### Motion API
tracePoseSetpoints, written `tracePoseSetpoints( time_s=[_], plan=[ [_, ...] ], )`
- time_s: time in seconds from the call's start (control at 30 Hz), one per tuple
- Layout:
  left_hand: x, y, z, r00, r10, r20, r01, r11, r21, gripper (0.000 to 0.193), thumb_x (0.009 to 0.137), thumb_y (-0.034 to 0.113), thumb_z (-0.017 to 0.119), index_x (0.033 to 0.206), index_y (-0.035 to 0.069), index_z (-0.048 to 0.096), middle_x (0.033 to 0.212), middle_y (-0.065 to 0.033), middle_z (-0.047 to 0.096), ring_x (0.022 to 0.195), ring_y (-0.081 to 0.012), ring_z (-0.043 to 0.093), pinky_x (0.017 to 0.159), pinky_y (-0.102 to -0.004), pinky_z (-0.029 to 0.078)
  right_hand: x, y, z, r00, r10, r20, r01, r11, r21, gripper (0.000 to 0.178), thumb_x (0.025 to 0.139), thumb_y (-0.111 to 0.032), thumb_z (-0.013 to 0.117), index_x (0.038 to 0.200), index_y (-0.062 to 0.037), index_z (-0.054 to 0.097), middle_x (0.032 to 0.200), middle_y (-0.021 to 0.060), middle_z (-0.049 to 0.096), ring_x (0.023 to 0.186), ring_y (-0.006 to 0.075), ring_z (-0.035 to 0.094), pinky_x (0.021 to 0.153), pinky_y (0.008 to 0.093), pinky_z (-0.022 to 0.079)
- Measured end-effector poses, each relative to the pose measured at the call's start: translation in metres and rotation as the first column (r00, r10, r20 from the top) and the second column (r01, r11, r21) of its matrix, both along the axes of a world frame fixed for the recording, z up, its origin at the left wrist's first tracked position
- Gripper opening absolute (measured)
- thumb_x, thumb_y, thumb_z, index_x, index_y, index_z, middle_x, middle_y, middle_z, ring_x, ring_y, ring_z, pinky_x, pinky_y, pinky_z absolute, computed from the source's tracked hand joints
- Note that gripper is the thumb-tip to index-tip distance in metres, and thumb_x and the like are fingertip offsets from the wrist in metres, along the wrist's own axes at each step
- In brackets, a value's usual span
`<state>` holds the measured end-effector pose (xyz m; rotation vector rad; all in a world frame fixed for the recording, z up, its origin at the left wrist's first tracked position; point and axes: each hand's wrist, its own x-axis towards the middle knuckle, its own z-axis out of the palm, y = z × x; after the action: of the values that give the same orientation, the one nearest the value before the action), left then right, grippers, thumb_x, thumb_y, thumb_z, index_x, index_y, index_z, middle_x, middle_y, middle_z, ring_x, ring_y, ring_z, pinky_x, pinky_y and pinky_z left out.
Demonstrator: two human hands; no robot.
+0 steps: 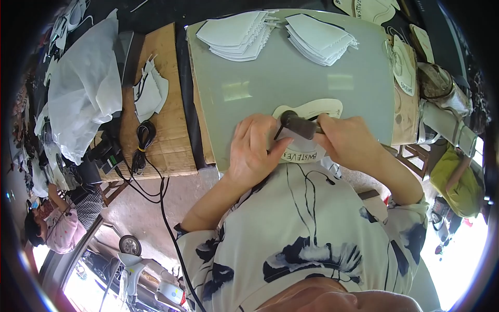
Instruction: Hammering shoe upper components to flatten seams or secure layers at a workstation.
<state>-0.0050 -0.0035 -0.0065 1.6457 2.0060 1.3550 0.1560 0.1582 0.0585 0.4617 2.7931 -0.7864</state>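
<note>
Right fingers (329, 125) partly hide the dark tool (299, 125); template (301, 149) partly covered.

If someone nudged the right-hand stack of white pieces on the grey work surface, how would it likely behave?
The right-hand stack would probably shear into separate layers, since its pieces look loose and unevenly staggered. Tipping seems unlikely because it lies flat and low. The grey work surface looks smooth, with bright reflections, so the bottom piece might slide fairly easily.
</note>
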Motion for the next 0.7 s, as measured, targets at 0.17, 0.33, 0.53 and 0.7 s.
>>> tracePoseSetpoints(
  time_s=[0.17,0.33,0.53,0.7],
  plan=[
    [0.001,-0.002,0.002,1.000,0.004,0.009,-0.004,1.000,-0.027,0.057,0.064,0.004,0.085,0.109,0.000,0.051,0.097,-0.0130,0.062,0.087,-0.0336,0.061,0.075,-0.0425,0.049,0.005,-0.007,0.008,0.993,-0.069,-0.097,0.072,0.997,0.029,0.032,0.095,-0.031,0.060,0.086,-0.0017,0.050,0.061,0.0094,0.060,0.051,0.0316,0.061,0.044,0.0406,0.045],
    [-0.001,-0.003,0.002,1.000,0.007,0.015,-0.007,0.999,-0.033,0.057,0.064,0.004,0.085,0.110,-0.001,0.051,0.100,-0.0134,0.062,0.088,-0.0339,0.061,0.076,-0.0429,0.049,-0.006,-0.007,0.022,0.999,-0.012,0.038,0.007,0.993,0.115,0.032,0.095,-0.031,0.060,0.083,-0.0029,0.051,0.062,0.0095,0.062,0.051,0.0300,0.061,0.044,0.0404,0.045],
    [-0.001,-0.002,0.005,0.999,-0.033,-0.015,0.032,0.999,-0.037,0.049,0.068,0.009,0.083,0.108,-0.001,0.056,0.107,-0.0134,0.063,0.095,-0.0339,0.061,0.081,-0.0437,0.050,-0.001,-0.005,0.009,0.993,-0.019,0.120,0.007,0.995,0.098,0.033,0.096,-0.032,0.058,0.082,-0.0040,0.051,0.061,0.0107,0.062,0.051,0.0305,0.062,0.045,0.0405,0.046],
    [0.003,0.002,0.018,0.895,-0.331,-0.301,0.317,0.944,-0.096,0.048,0.073,0.014,0.081,0.115,-0.001,0.064,0.125,-0.0133,0.061,0.108,-0.0335,0.061,0.087,-0.0415,0.052,0.018,0.024,0.027,0.894,-0.343,-0.289,0.374,0.926,0.055,0.029,0.099,-0.027,0.056,0.089,0.0003,0.052,0.059,0.0139,0.057,0.052,0.0354,0.059,0.048,0.0419,0.046]
  ],
)
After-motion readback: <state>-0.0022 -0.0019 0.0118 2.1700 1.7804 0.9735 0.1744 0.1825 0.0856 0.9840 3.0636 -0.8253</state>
